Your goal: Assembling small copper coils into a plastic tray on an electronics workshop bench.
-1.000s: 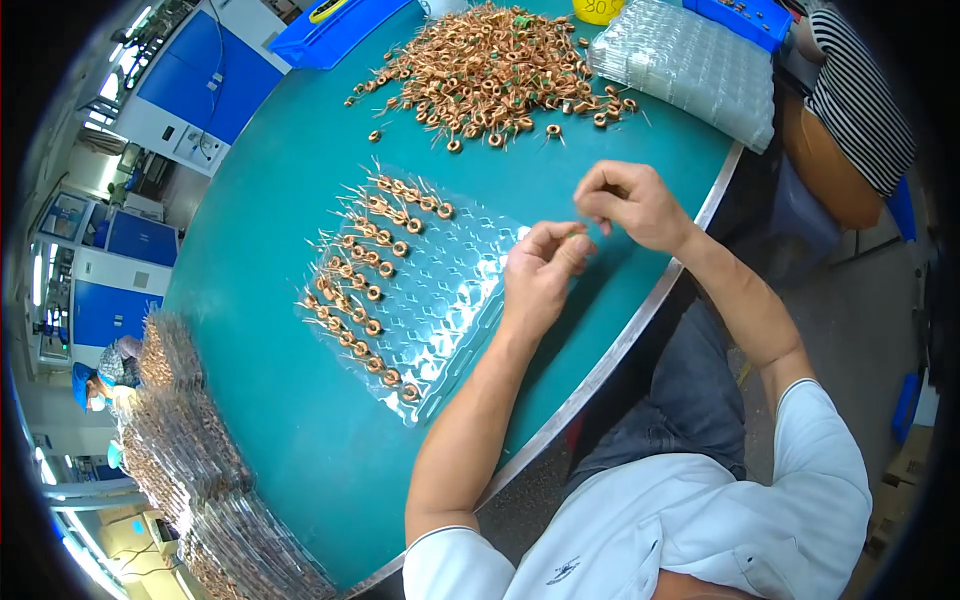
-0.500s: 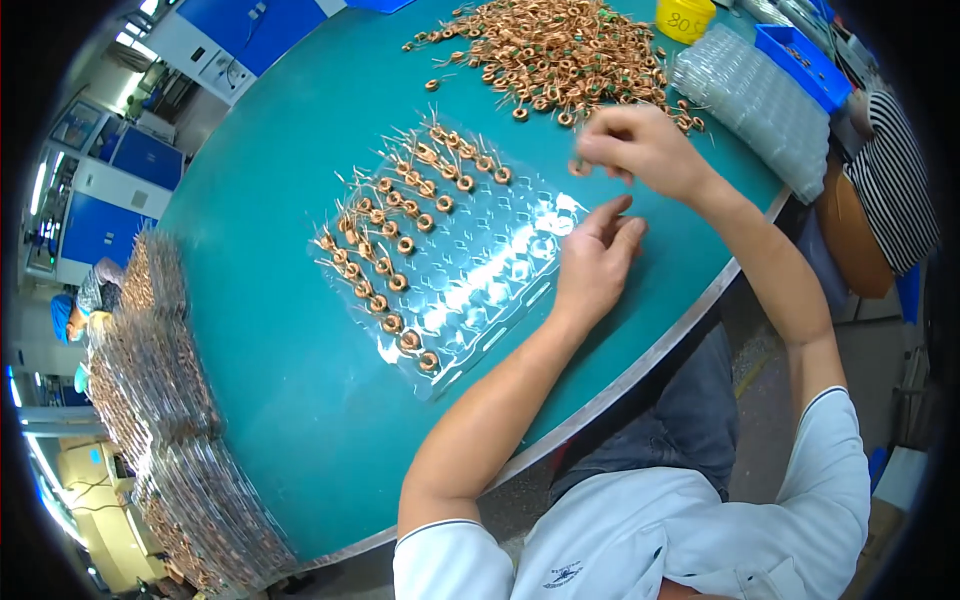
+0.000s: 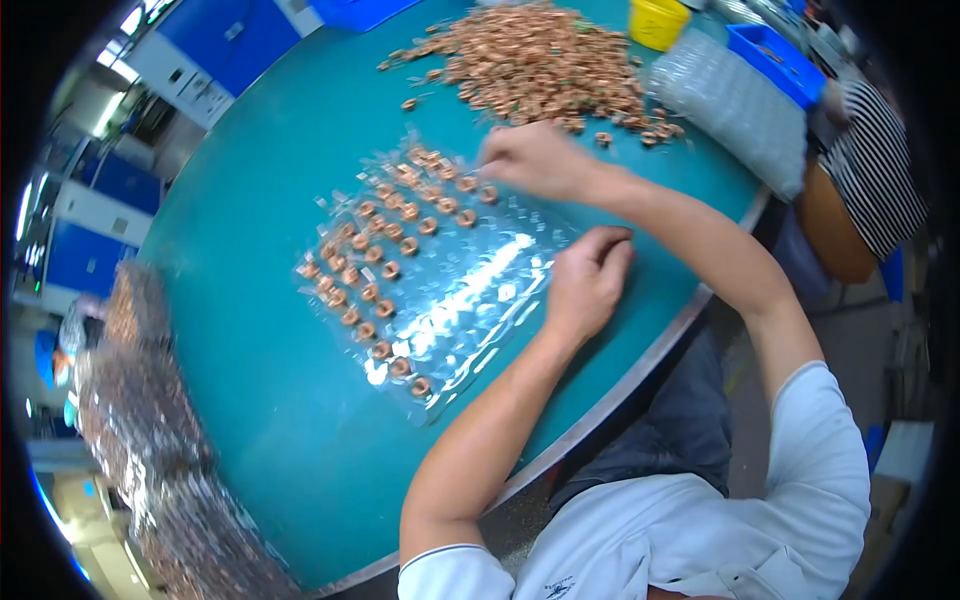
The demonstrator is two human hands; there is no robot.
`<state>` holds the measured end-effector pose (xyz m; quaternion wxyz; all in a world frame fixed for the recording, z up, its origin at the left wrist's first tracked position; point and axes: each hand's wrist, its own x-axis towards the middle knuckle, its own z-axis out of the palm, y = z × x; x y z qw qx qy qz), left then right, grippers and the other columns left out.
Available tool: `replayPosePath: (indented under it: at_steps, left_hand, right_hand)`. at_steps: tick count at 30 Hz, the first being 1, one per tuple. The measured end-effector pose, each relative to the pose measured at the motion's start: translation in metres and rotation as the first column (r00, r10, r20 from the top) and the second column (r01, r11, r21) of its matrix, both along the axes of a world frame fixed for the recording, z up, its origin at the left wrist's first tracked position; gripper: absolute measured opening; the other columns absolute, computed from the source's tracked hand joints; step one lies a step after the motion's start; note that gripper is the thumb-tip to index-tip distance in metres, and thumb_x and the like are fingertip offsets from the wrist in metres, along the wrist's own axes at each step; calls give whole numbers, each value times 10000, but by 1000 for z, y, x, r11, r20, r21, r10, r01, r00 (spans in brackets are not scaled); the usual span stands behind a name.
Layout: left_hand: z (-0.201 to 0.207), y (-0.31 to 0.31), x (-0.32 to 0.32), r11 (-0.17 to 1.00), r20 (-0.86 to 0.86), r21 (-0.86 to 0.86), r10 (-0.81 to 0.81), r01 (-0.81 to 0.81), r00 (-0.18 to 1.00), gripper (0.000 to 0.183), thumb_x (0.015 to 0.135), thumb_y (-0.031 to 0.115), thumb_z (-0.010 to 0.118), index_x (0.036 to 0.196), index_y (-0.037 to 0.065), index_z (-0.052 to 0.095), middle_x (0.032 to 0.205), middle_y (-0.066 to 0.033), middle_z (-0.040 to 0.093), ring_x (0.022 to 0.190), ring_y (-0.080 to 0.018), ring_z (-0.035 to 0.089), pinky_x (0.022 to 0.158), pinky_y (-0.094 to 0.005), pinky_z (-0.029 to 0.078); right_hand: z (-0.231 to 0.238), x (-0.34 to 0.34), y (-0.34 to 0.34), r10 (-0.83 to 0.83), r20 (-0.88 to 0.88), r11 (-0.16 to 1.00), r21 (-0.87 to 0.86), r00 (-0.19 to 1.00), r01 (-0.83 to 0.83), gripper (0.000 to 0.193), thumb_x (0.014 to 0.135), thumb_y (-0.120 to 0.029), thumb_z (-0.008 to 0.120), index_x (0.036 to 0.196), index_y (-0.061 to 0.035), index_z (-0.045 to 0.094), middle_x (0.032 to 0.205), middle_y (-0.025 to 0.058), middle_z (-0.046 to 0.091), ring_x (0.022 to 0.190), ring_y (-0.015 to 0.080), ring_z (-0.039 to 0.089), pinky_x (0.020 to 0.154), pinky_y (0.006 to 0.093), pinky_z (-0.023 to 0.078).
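My right hand (image 3: 535, 160) is over the far right corner of a clear plastic tray (image 3: 470, 290), its fingers pinched together. A copper wire coil, seen at these fingertips a moment ago, is now hidden by blur and the fingers. Close below them sits a ring-shaped copper coil (image 3: 488, 194) in a pocket. Several rows of such coils (image 3: 390, 270) fill the tray's left and far parts; the pockets toward my left hand (image 3: 588, 282) hold none. That hand rests beside the tray's right end, loosely curled, with thumb and forefinger apart and nothing visible between them.
A large heap of copper coils (image 3: 540, 65) lies at the far side of the green table (image 3: 290, 430). Stacked clear trays (image 3: 735, 110), a blue bin (image 3: 775, 62) and a yellow tub (image 3: 658, 22) stand far right. Filled trays (image 3: 145, 400) are piled left. A striped-sleeved person (image 3: 870, 160) sits right.
My right hand has moved left from the heap's near side to the tray's far right corner, still pinched. My left hand stays beside the tray. The whole view has shifted slightly.
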<state>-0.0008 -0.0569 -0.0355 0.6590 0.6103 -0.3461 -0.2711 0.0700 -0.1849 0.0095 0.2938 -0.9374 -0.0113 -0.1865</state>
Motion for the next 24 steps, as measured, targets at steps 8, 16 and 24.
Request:
replayPosePath:
  at_steps: [8,16,24]
  left_hand:
    - [2,-36,-16,965,129,-260,59,-23,990,134,781,67,588,837,-6,685,715,-143,684,655,-248,679,632,-345,538]
    - [9,-21,-17,966,149,-256,71,-31,986,174,807,121,610,906,-4,679,818,-152,689,769,-277,677,719,-352,532]
    - [5,-8,-1,995,-276,-94,-8,-19,961,395,967,212,551,1293,-5,499,897,-72,645,645,-96,587,530,-225,466]
  right_hand:
    - [-78,-104,-254,-250,-40,923,-311,967,226,326,940,-52,524,1263,-30,550,1245,155,591,1179,297,549,1016,365,406]
    - [-79,-108,-223,-295,58,901,-316,954,298,301,974,-112,489,1244,1,557,1264,156,575,1190,291,535,1022,354,399]
    - [-2,-142,-44,-79,-25,871,485,997,81,261,956,-187,497,1133,-43,622,890,26,622,763,84,579,629,242,480]
